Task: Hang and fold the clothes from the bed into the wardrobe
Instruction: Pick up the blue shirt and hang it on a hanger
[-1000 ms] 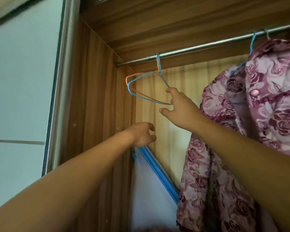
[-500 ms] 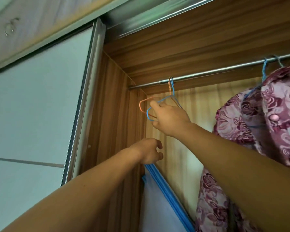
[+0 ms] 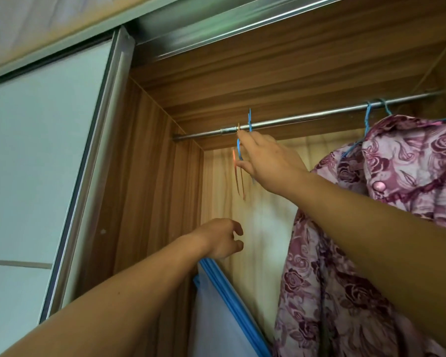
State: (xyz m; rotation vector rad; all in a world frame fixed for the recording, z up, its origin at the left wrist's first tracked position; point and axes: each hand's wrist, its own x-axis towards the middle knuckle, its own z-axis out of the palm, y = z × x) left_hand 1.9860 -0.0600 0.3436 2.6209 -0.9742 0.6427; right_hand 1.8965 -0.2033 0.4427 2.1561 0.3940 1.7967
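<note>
Inside the wooden wardrobe a metal rail [image 3: 307, 119] runs across the top. My right hand [image 3: 265, 161] is raised to the rail and pinches a blue wire hanger [image 3: 239, 148], whose hook [image 3: 249, 119] stands above the rail. An orange hanger [image 3: 238, 176] hangs edge-on just left of it. My left hand [image 3: 220, 239] hovers lower down with loosely curled fingers, holding nothing. A pink and purple floral garment [image 3: 371, 228] hangs on another blue hanger [image 3: 368, 117] at the right.
The wardrobe's left side panel [image 3: 150, 202] and a pale sliding door [image 3: 36, 176] stand to the left. A white fabric organiser with blue trim [image 3: 224, 305] leans at the bottom of the compartment. The back panel [image 3: 258, 228] shows between my hands.
My right hand closed on the blue hanger and lifted its hook up over the rail; both hangers turned edge-on. The view tilted upward. My left hand stayed low.
</note>
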